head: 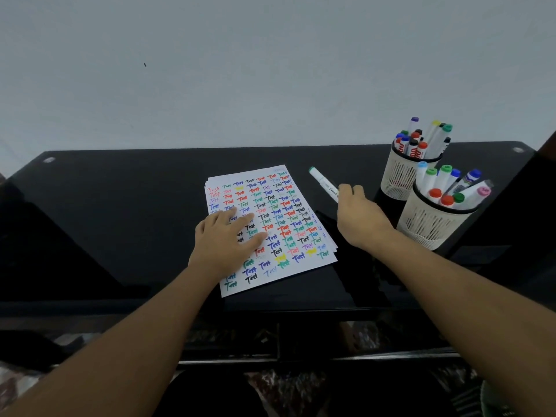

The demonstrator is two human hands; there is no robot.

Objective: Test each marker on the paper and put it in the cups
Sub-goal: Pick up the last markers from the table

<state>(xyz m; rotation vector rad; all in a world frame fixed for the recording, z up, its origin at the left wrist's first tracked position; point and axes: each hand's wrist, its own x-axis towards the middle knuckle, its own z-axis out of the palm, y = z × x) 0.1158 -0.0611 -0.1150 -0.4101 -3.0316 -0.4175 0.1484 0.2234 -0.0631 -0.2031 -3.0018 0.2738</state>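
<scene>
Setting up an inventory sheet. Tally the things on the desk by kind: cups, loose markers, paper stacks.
Mesh cups: 2, far and near
Loose markers: 1, the green-capped marker
Paper stacks: 1
Total: 4

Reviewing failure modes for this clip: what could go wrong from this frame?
1. The right hand is at the rear end of the green-capped marker, whose long capped end sticks out; it could roll or slip on the glossy black table.
2. Both cups are crammed with leaning markers close to the right wrist; a bump could tip them.
3. The left hand lies flat over inked marks on the paper; fresh ink might smear.
</scene>
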